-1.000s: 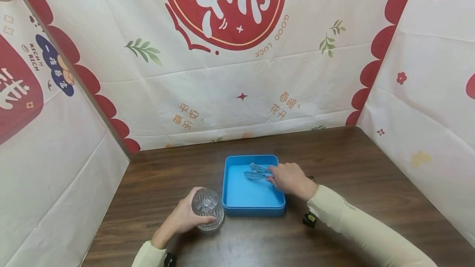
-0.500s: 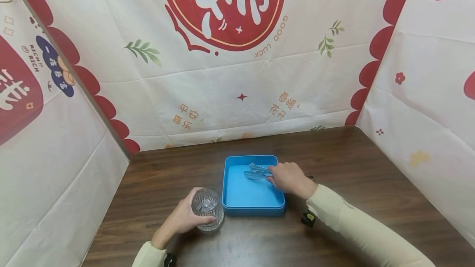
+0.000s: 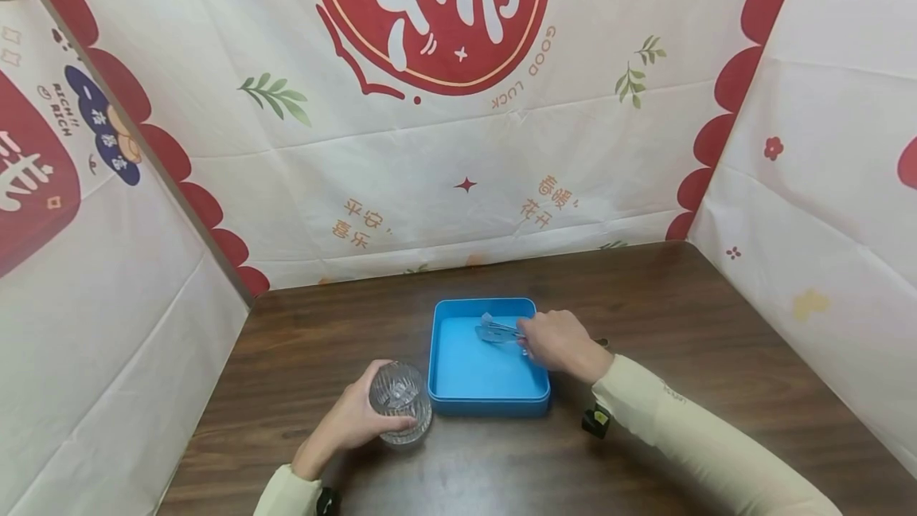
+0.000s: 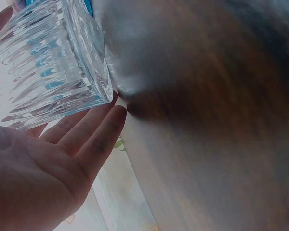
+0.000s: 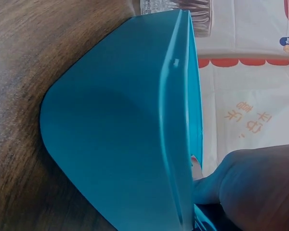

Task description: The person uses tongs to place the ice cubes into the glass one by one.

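My left hand (image 3: 361, 412) holds a clear ribbed drinking glass (image 3: 404, 416) at the left of the blue box, thumb on the near side. In the left wrist view the fingers curve round the glass (image 4: 48, 62), close to the tabletop. My right hand (image 3: 559, 341) reaches over the right wall of a shallow blue box (image 3: 490, 407) and grips a pair of tongs (image 3: 497, 333). Their flat ends lie low inside the box, and a dark rear end sticks out past the wrist. A small clear piece (image 3: 487, 318) shows by the tips; its kind is unclear.
The box and glass stand on a dark wood-grain table (image 3: 322, 333), nearly side by side. White printed cloth walls (image 3: 430, 150) enclose the table at the back, left and right. A black wrist device (image 3: 596, 420) hangs under the right sleeve.
The tongs' two arms, spread apart earlier, now lie nearer together. The left hand and glass have kept their place, and the box has not shifted.
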A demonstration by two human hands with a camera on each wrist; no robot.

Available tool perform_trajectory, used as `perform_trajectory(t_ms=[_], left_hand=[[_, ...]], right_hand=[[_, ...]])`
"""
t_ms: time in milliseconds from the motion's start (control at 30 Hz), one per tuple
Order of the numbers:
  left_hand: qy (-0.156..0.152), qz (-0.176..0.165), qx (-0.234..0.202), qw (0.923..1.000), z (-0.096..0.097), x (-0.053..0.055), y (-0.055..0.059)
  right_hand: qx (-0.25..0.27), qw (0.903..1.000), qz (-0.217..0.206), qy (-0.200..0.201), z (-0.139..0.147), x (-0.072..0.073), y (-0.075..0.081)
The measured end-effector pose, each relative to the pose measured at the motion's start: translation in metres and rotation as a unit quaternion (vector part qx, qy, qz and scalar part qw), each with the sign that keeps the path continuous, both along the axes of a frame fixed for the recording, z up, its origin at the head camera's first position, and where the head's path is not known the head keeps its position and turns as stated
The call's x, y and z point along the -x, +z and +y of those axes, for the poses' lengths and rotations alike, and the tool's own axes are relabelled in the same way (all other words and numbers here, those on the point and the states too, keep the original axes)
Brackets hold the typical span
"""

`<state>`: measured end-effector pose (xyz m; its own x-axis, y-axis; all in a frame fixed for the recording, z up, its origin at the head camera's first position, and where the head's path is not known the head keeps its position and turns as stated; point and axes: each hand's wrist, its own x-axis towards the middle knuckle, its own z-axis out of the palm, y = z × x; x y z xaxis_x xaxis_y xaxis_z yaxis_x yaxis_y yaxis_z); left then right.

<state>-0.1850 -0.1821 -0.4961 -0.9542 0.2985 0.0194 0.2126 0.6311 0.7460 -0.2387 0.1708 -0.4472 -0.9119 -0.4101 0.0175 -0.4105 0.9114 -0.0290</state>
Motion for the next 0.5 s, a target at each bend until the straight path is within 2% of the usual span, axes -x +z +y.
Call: perform_trajectory(t_ms=[267, 500], left_hand=[[0.0, 0.005, 0.003, 1.0, 0.0004, -0.0013, 0.0008], [0.0, 0.003, 0.004, 1.0, 0.0002, -0.0002, 0.0011]], right_hand=[[0.012, 0.9999, 0.003, 0.0, 0.005, -0.0012, -0.0022], [0.025, 0.9997, 0.007, 0.0, 0.01, -0.0029, 0.0061]])
